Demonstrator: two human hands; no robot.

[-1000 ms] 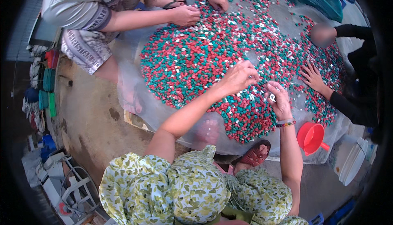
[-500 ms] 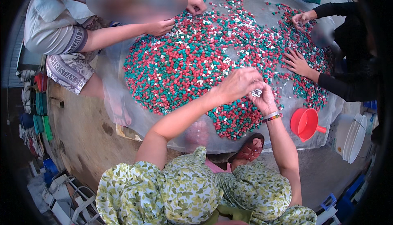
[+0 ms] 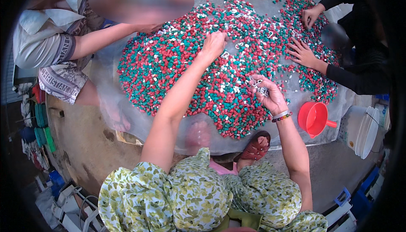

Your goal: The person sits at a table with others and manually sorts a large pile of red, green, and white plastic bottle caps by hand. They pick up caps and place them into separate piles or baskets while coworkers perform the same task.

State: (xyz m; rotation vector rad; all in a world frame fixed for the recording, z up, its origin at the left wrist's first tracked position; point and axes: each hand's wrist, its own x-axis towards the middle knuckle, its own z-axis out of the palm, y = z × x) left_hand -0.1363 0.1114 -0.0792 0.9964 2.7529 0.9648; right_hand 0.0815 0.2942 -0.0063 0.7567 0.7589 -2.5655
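Note:
A wide heap of small red, green and white plastic pieces (image 3: 186, 75) is spread over a translucent sheet (image 3: 139, 124). My left hand (image 3: 214, 45) reaches far into the middle of it, back of the hand up, fingertips pinched down at the pieces; whatever they grip is hidden. Closer to me, above the right part of the heap, my right hand (image 3: 272, 98) is curled palm up around several white loop-shaped plastic pieces (image 3: 262, 90). A loose white loop (image 3: 239, 45) lies among the coloured pieces just right of my left hand.
A red scoop (image 3: 313, 119) sits on the sheet to the right, beside a white bucket (image 3: 361, 131). Two other people work here: one person's arm (image 3: 103, 42) comes in at far left, another's hands (image 3: 305, 54) touch the pieces at right. My sandalled foot (image 3: 254, 149) is at the near edge.
My left hand has left my right hand and moved away to the far left, down onto the heap. My right hand keeps the white loops. The left person's hand has drawn back leftward.

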